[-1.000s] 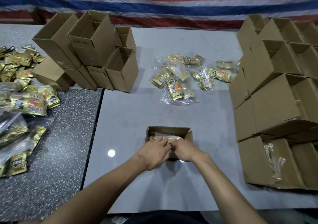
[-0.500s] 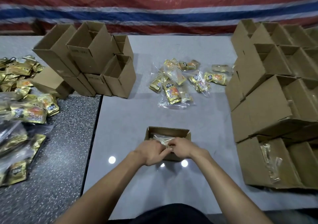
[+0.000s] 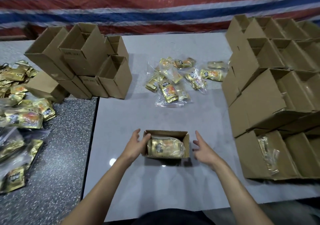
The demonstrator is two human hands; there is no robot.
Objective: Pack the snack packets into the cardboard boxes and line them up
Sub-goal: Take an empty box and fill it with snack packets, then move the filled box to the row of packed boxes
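Observation:
A small open cardboard box (image 3: 186, 143) stands on the white table (image 3: 155, 181) in front of me. Inside it lies a clear bag of gold snack packets (image 3: 164, 146). My left hand (image 3: 136, 144) is at the box's left wall, fingers relaxed and its thumb at the rim. My right hand (image 3: 203, 149) hovers just right of the box, fingers spread, apart from it. Several bagged gold snack packets (image 3: 170, 83) lie loose farther back on the table.
Empty open boxes (image 3: 83, 60) are stacked at the back left. Rows of boxes (image 3: 270, 90) fill the right side, one near box holding a bag (image 3: 267, 154). More gold packets (image 3: 22, 114) cover the dark speckled table at the left. A striped tarp hangs behind.
Both hands have come out of the box and parted to its sides, uncovering the bag of packets inside. The view has tilted up a little.

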